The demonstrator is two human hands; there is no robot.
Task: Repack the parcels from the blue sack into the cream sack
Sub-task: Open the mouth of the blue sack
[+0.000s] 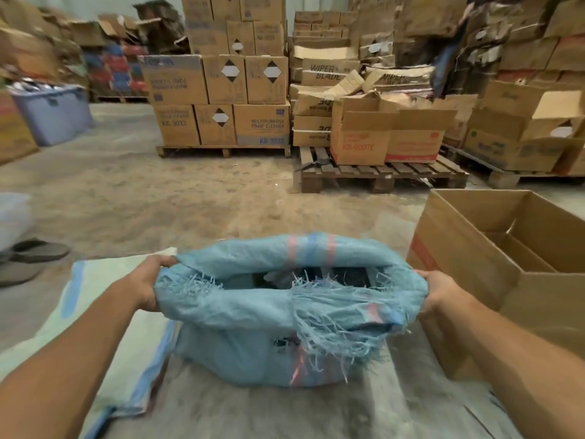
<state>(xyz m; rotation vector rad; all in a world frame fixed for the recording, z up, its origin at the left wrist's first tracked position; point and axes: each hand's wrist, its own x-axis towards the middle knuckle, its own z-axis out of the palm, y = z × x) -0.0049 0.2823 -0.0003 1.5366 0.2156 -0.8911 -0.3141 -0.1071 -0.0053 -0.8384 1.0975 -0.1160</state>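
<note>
head view: open carton point(468, 248) beside blue sack point(253, 312).

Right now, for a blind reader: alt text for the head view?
Left hand and right hand hold open a blue sack on the floor; a cream sack lies left of it, a cardboard box right.

The blue sack point(253, 312) stands on the floor, its frayed, striped rim rolled down and its mouth open. Dark parcels point(345, 277) lie inside. The cream sack point(101, 267), blue-striped, lies flat just beside it on the left.
</note>
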